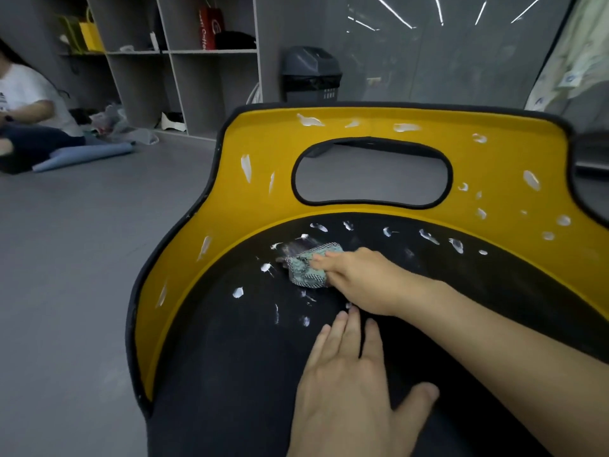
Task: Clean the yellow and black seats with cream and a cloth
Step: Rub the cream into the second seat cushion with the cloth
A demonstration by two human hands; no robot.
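Cloth [307, 268], green-and-white, bunched, gripped by right hand [357, 279] and pressed on black pan of seat [230, 374] near its back edge; left hand [349, 390] flat, fingers straight, resting on pan just nearer the camera; white cream dabs [246, 166] dotted around cloth and across yellow backrest [494, 153]; seat stands on grey floor [82, 258]; bin [311, 74] and shelves [211, 77] behind.

Dim, even indoor light in a wide-angle view.
White streaks of reflected light glare on the glass wall [428, 67]; the cloth [304, 267] is smeared by motion blur; straight lines bend toward the edges.
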